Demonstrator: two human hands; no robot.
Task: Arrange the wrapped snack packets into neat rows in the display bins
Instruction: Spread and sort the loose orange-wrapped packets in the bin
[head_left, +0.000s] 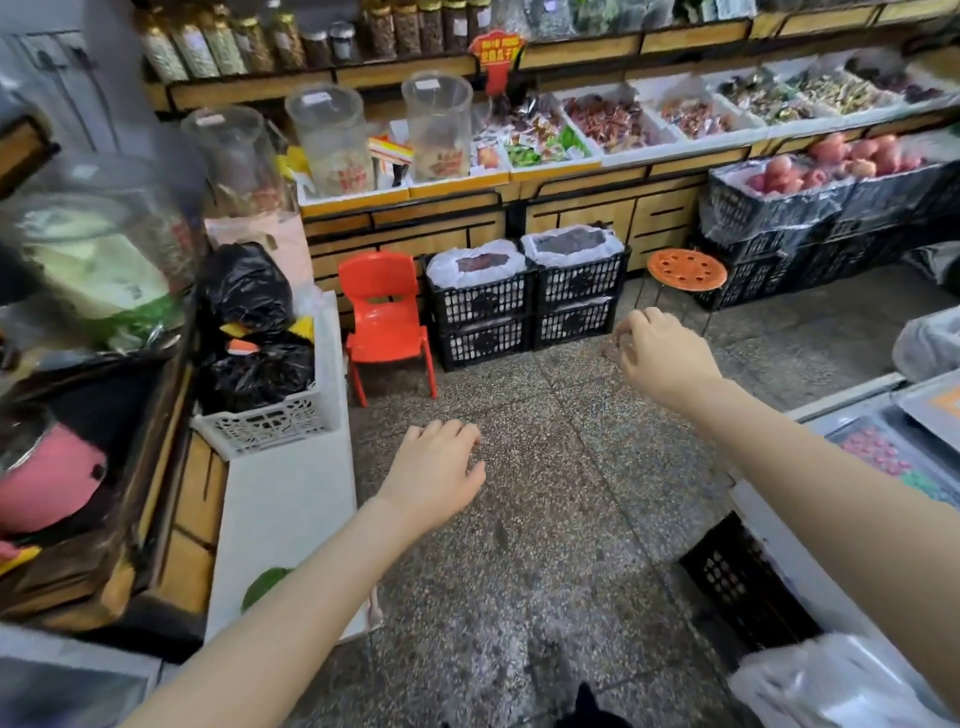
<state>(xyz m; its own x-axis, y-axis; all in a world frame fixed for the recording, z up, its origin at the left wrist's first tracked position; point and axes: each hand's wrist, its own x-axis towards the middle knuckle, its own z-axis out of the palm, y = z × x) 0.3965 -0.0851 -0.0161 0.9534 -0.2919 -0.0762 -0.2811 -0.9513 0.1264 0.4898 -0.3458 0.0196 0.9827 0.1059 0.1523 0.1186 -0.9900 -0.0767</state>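
Snack packets (540, 137) lie loose in white display bins (675, 149) on the back shelf, well apart from both hands. At least five bins show along that shelf; packets are too many and too blurred to count. Left hand (436, 473) is palm down over the speckled floor (545, 519), fingers (460, 431) relaxed and slightly bent, holding nothing and touching nothing. Right hand (662, 356) is further forward, fingers (631, 332) hanging loosely curled, also empty and in contact with nothing. Three clear jars (332, 140) stand left of the packets. One red chair (387, 312) is on the floor, just beside four black crates (530, 306) stacked two on two. One orange stool (685, 270) stands right of the crates.
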